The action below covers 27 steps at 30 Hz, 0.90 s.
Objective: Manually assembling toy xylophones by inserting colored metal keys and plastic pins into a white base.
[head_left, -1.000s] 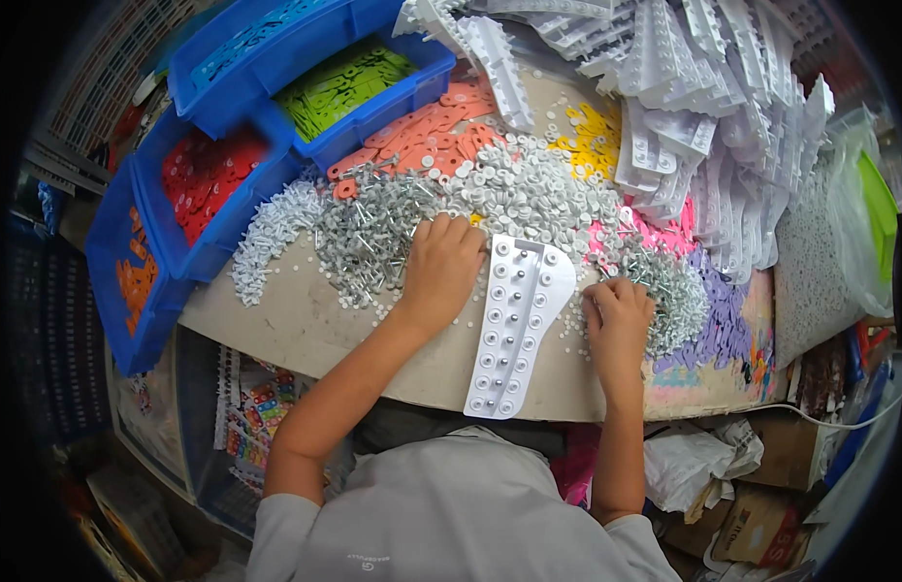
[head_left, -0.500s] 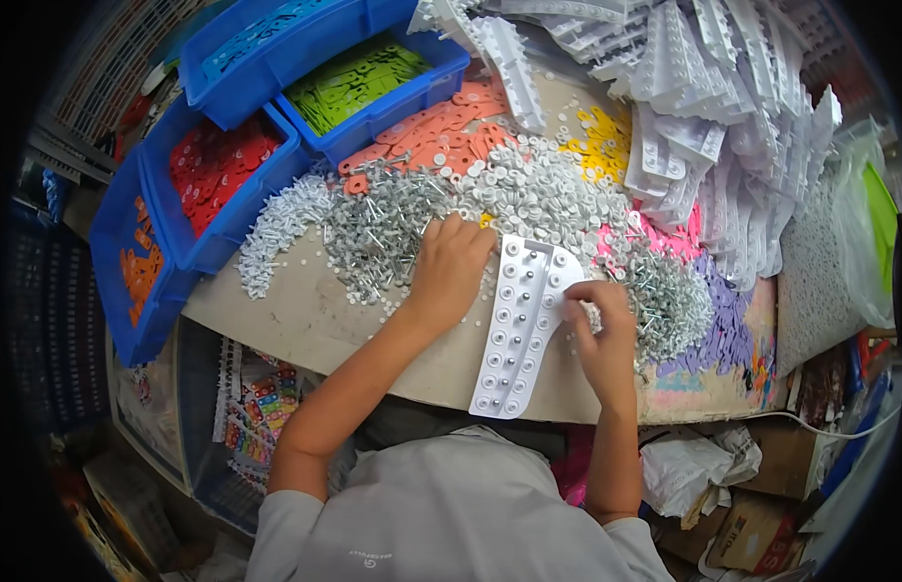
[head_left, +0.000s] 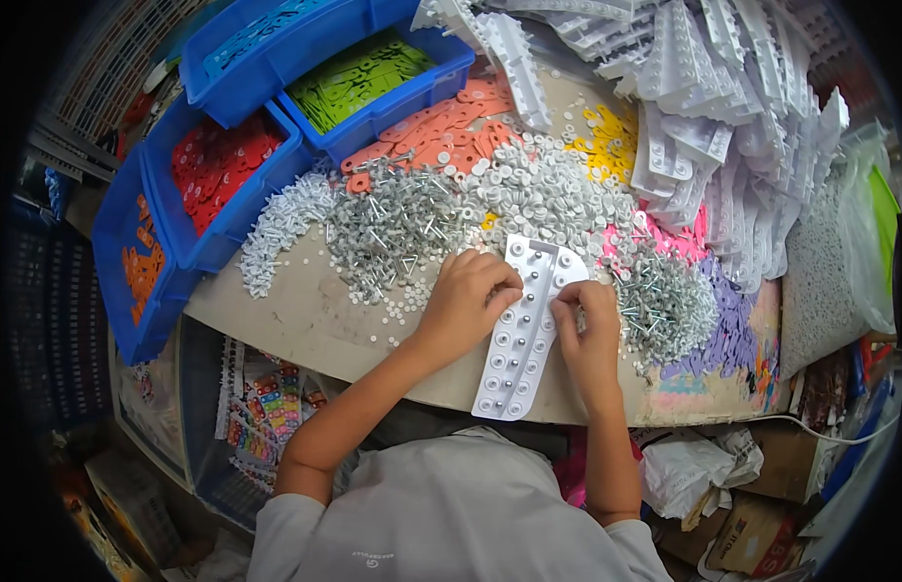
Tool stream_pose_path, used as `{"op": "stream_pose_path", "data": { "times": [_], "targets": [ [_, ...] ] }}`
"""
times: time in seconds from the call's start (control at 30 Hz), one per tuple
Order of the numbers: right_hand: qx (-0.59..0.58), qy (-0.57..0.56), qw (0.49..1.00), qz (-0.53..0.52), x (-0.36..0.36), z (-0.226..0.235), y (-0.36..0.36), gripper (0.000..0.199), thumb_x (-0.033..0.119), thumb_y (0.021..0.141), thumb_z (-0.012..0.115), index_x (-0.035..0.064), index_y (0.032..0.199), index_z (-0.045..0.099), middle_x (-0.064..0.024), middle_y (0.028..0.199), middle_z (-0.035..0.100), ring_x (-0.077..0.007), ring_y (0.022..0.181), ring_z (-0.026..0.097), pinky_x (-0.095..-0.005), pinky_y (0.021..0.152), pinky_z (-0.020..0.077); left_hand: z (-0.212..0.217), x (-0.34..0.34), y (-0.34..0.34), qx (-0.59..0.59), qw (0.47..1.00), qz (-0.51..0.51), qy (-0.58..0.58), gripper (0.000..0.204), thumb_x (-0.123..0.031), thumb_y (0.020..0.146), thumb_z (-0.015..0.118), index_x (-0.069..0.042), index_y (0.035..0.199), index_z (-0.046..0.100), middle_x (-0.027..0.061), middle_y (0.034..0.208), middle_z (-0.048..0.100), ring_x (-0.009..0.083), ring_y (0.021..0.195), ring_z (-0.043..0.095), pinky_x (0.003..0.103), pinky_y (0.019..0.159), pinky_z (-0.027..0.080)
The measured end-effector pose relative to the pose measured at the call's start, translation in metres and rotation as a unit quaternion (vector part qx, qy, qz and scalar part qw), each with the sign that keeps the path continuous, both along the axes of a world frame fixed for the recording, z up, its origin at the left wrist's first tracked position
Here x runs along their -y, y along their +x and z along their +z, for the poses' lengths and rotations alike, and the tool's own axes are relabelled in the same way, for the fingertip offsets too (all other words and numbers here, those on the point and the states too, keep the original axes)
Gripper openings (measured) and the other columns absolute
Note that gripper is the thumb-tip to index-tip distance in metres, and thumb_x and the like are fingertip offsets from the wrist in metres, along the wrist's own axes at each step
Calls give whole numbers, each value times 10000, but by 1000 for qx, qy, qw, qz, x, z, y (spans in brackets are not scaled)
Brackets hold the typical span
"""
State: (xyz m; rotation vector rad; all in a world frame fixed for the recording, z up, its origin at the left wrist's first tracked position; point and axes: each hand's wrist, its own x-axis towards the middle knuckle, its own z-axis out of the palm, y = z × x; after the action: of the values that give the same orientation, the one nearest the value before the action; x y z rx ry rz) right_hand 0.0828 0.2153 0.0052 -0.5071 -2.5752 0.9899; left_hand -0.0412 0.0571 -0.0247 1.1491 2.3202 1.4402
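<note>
One left hand and one right hand show curled fingers in the head view, gripping I cannot tell; the white plate lies between, probably for both to reach, metal pins beyond left fingers

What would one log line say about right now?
left hand: fingers over white panel, left side | right hand: fingers over its right side | grips: unclear | beyond panel: white disc pile

Beige tabletop is strewn with heaps: metal screws, white caps, coral strips, yellow pieces, purple pieces. White panel laid at front edge; similar panels piled far right.
</note>
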Motion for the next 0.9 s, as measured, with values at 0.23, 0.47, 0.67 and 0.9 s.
{"op": "stream_pose_path", "data": {
  "times": [0.23, 0.47, 0.67, 0.9],
  "targets": [
    [-71, 161, 984, -8, 11, -16, 5, 141, -12, 813, 735, 19, 940, 680, -102, 903, 614, -302, 890, 567, -399, 771, 474, 0, -1, 1, 2, 1000, 15, -8, 109, -158, 821, 774, -84, 872, 712, 21, 860, 643, 212, 884, 569, 355, 861, 392],
    [-94, 127, 987, -19, 8, -21, 5, 130, -21, 819, 728, 17, 934, 678, -106, 901, 617, -310, 877, 575, -411, 774, 477, 1, 4, -38, -140, 989, -40, -11, 99, -160, 837, 760, -92, 900, 725, 25, 875, 637, 229, 924, 569, 377, 853, 405],
    [-59, 103, 993, 9, 0, -8, 8, 99, -9, 842, 709, 18, 932, 678, -123, 890, 628, -321, 877, 579, -410, 782, 471, -8, -11, -64, -235, 970, 13, -51, 104, -123, 828, 737, -92, 926, 723, 41, 911, 618, 253, 961, 552, 392, 874, 406],
    [-65, 244, 966, -65, -53, 1, -5, 140, 39, 860, 711, 41, 999, 700, -96, 929, 650, -293, 938, 590, -405, 876, 430, -11, -12, -62, -246, 967, 23, -57, 116, -108, 814, 743, -93, 908, 676, 45, 890, 603, 253, 960, 548, 387, 872, 408]
  ]
}}
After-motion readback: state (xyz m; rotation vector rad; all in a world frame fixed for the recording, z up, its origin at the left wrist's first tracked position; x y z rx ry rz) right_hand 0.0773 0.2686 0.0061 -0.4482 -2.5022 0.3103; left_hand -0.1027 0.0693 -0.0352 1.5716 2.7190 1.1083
